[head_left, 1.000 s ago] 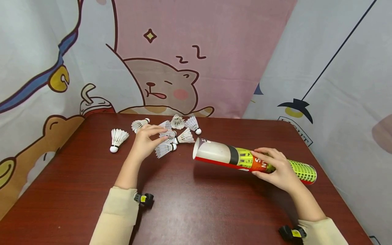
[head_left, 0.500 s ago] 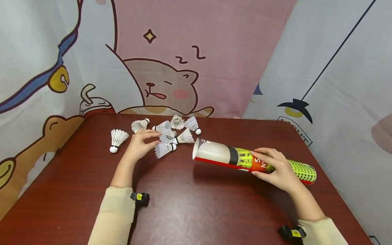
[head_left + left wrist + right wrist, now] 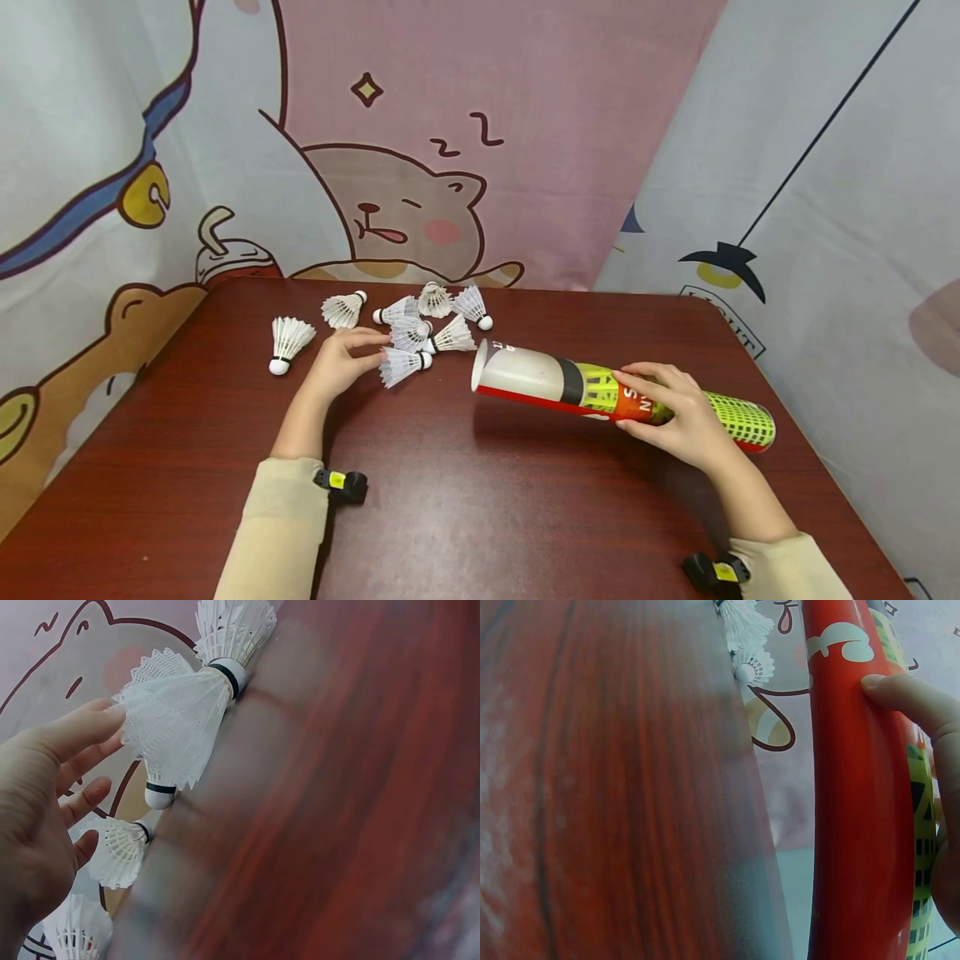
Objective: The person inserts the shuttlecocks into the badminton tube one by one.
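Head view: the right hand wraps its fingers around the tube, which lies on its side on the tabletop, open mouth pointing toward the left hand. Whether anything sits inside the tube cannot be told. The left hand's fingers are loosely extended, tips just touching a shuttlecock, with the heap just beyond it.

Left wrist view: left hand open, a fingertip meeting the skirt of the shuttlecock; more lie beside it.

Right wrist view: the thumb presses the red tube, fingers curled behind it.
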The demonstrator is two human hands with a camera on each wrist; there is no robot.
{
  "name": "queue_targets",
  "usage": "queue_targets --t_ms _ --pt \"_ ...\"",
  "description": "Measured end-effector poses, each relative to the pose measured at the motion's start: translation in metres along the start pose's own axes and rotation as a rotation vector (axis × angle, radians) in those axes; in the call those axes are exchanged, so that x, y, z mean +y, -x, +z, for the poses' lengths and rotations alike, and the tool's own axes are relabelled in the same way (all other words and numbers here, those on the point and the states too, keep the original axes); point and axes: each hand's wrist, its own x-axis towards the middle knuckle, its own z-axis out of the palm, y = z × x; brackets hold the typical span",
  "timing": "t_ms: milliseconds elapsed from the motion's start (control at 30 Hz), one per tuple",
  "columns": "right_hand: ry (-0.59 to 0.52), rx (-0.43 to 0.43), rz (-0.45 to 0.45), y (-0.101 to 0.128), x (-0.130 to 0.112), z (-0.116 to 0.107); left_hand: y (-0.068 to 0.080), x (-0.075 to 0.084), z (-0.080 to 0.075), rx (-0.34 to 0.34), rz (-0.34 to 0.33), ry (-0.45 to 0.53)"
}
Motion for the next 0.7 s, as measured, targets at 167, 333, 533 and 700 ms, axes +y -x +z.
queue_targets --t_ms 167,333,533,700 --pt "-0.001 0.006 -0.001 0.0 0.0004 0.0002 0.0013 -0.0058 0.0037 0.006 -0.003 -0.008" --pt "-0.001 0.006 0.002 -0.0001 0.0 0.0002 0.002 -0.0062 0.006 0.007 0.001 -0.014" --pt "0.001 -0.01 0.018 0.0004 0.0005 -0.0002 0.0017 -0.0047 0.0083 0.028 0.053 -0.011" --pt "0.002 -0.015 0.025 0.001 0.0005 -0.0004 0.0015 -0.0043 0.0095 0.052 0.066 -0.017"
